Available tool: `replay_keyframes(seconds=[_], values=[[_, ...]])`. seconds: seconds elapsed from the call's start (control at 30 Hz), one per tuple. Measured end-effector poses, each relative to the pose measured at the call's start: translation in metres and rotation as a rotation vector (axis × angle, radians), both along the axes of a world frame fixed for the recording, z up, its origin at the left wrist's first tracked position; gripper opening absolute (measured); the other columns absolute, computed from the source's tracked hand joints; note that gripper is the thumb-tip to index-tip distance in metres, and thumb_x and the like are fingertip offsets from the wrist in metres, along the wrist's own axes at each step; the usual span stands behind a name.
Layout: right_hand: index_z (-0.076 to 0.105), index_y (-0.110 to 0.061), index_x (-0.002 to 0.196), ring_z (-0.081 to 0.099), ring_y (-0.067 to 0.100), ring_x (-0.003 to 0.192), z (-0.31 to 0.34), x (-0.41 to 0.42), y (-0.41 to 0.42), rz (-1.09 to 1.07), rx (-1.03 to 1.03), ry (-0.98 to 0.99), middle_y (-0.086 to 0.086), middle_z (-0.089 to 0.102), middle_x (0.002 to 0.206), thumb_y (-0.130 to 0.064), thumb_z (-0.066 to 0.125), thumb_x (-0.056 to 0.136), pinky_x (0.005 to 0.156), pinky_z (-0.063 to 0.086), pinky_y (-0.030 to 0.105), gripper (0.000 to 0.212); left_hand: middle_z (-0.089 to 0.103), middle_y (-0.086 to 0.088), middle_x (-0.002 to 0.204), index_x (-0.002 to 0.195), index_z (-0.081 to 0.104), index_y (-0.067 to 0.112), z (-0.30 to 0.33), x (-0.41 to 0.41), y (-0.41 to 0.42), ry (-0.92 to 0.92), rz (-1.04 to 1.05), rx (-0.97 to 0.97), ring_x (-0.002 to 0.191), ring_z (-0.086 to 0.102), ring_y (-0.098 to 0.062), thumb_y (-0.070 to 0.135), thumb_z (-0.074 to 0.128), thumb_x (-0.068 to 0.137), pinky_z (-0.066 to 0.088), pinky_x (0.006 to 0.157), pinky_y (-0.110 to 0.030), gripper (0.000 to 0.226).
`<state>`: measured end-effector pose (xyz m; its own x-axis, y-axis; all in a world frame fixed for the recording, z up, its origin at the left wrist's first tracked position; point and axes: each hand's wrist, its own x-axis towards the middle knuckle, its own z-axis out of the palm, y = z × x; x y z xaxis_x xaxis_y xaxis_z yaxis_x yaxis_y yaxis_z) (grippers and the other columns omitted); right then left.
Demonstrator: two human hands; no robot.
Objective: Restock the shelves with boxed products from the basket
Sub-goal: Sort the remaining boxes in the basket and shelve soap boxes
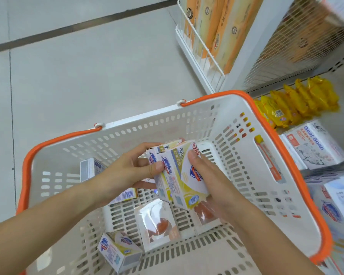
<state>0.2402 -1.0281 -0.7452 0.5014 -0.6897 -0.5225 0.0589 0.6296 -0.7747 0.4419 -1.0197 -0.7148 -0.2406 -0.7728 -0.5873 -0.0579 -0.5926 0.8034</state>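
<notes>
Both hands, left (135, 167) and right (205, 175), clamp boxes (179, 175) from 9 and 3; light, stiff, slick card, so I squeeze flat sides.

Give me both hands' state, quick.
Left hand: gripping the stack of yellow-and-white soap boxes over the basket.
Right hand: gripping the same stack from the other side.

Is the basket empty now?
No, the basket holds loose boxes, and both the left hand and the right hand grip a stack of boxes inside it.
</notes>
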Motion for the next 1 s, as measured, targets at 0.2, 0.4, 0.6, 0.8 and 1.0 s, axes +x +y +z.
replay_keyframes(seconds=[0.2,0.4,0.6,0.8,1.0], values=[[0.055,-0.037,0.129,0.064,0.017,0.111,0.063,-0.041,0.02,-0.205,0.018,-0.048,-0.005,0.067,0.121,-0.056,0.056,0.081,0.1,0.047,0.044,0.052,0.072,-0.002,0.108,0.125,0.053,0.033,0.06,-0.047,0.002,-0.045,-0.185,-0.115,0.101,0.068,-0.019,0.037,0.068,0.083,0.057,0.085,-0.036,0.045],[0.063,-0.016,0.124,0.063,0.032,0.111,0.118,-0.105,0.074,-0.452,0.123,-0.185,0.012,0.067,0.119,-0.048,0.047,0.089,0.098,0.047,0.05,0.049,0.073,0.001,0.093,0.124,0.055,0.027,0.117,-0.133,0.027,-0.073,-0.267,-0.217,0.08,0.071,-0.009,0.032,0.057,0.086,0.057,0.062,-0.021,0.038],[0.05,-0.006,0.136,0.052,0.037,0.12,0.131,-0.18,0.147,-0.584,0.106,-0.402,0.02,0.051,0.137,-0.026,0.05,0.083,0.094,0.044,0.045,0.056,0.073,0.002,0.092,0.111,0.061,0.027,0.142,-0.214,0.056,-0.062,-0.503,-0.209,0.082,0.07,-0.016,0.036,0.061,0.089,0.06,0.07,-0.034,0.023],[0.063,-0.011,0.123,0.066,0.03,0.1,0.132,-0.251,0.21,-0.724,0.12,-0.185,0.015,0.065,0.121,-0.032,0.082,0.057,0.077,0.053,0.038,0.073,0.059,0.002,0.121,0.131,0.049,0.026,0.138,-0.288,0.073,-0.474,-0.991,-0.415,0.109,0.058,-0.016,0.058,0.044,0.092,0.047,0.093,-0.031,0.051],[0.07,-0.017,0.098,0.066,0.024,0.089,0.13,-0.312,0.216,-0.858,0.133,0.627,0.004,0.071,0.097,-0.041,0.082,0.062,0.088,0.05,0.039,0.045,0.016,-0.017,0.153,0.149,0.019,0.021,0.076,-0.35,0.097,-0.963,-1.29,-0.687,0.138,0.024,-0.039,0.044,0.039,0.097,0.036,0.105,-0.05,0.06]])
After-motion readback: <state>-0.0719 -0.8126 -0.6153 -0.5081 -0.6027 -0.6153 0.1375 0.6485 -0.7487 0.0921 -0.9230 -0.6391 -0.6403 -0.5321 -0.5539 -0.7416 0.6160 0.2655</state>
